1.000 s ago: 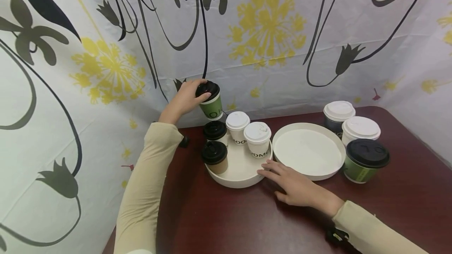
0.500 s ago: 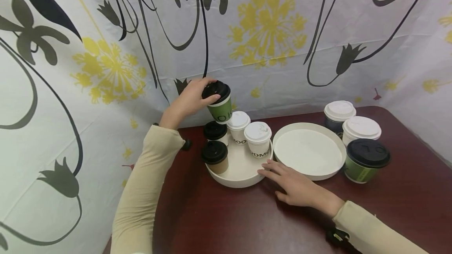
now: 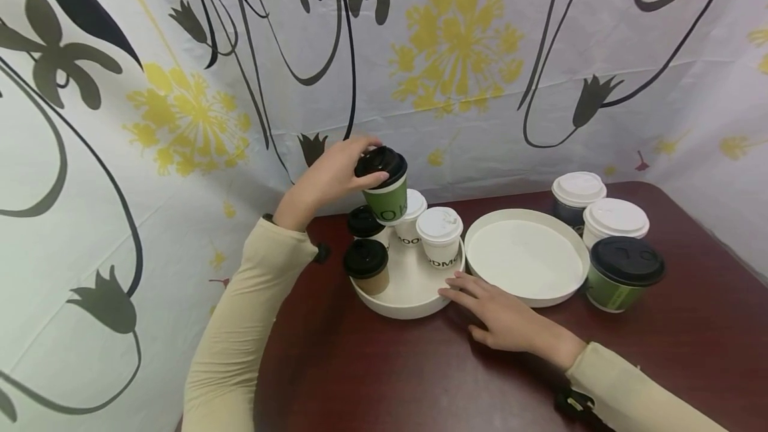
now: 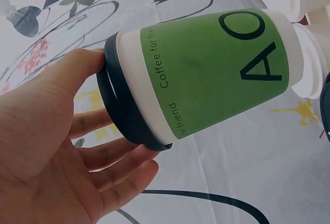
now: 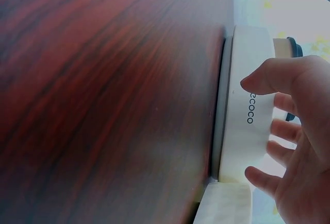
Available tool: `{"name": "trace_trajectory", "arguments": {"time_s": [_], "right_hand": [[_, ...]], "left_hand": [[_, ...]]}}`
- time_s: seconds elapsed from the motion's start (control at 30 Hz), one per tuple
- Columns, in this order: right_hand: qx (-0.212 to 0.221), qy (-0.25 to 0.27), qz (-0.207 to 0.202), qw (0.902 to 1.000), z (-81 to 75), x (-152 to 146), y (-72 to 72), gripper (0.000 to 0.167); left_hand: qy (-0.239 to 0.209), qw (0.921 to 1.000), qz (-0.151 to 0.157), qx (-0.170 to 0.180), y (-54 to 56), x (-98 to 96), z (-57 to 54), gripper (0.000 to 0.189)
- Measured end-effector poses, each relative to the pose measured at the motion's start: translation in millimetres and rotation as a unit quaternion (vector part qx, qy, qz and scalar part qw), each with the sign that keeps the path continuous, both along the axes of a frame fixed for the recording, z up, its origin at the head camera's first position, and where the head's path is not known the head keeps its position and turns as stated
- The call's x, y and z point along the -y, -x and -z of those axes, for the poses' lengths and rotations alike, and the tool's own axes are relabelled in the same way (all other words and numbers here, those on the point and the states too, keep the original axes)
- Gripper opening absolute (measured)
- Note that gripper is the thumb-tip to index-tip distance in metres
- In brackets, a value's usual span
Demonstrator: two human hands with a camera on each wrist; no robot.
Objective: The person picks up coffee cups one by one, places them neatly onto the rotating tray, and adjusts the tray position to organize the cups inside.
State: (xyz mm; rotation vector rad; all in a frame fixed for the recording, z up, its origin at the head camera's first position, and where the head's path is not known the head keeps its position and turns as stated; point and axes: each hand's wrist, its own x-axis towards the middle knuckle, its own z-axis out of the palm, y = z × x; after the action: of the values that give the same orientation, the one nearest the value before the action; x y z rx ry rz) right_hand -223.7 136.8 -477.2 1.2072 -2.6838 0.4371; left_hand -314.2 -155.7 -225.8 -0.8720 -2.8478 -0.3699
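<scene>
My left hand holds a green paper coffee cup by its black lid, thumb and fingers round the lid's edge. The cup hangs over the back of the left round white tray, overlapping a white-lidded cup in the head view. Also on this tray are a second white-lidded cup, a black-lidded white cup and a black-lidded brown cup. My right hand has its fingers spread at the tray's front right rim; the right wrist view shows the tray's lettered side wall.
A second round white tray stands right beside the first, with nothing on it. At its right are a dark cup with a white lid, a white-lidded cup and a green black-lidded cup. A patterned cloth hangs behind the table.
My left hand has carried the green cup to the right and slightly down, from the left tray's back left to in front of the rear white-lidded cup. My right hand stays put.
</scene>
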Motion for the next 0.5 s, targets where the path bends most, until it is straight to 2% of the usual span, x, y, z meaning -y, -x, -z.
{"name": "trace_trajectory", "arguments": {"time_s": [0.37, 0.5], "right_hand": [[-0.011, -0.001, -0.001, 0.9999, 0.5, 0.4, -1.5, 0.078], [-0.012, -0.006, 0.000, 0.9999, 1.1, 0.8, -2.2, 0.079]], "left_hand": [[0.026, 0.9996, -0.009, 0.007, -16.9, -6.3, 2.1, 0.066], [0.031, 0.9995, -0.001, -0.002, -23.6, -8.4, 3.8, 0.066]]}}
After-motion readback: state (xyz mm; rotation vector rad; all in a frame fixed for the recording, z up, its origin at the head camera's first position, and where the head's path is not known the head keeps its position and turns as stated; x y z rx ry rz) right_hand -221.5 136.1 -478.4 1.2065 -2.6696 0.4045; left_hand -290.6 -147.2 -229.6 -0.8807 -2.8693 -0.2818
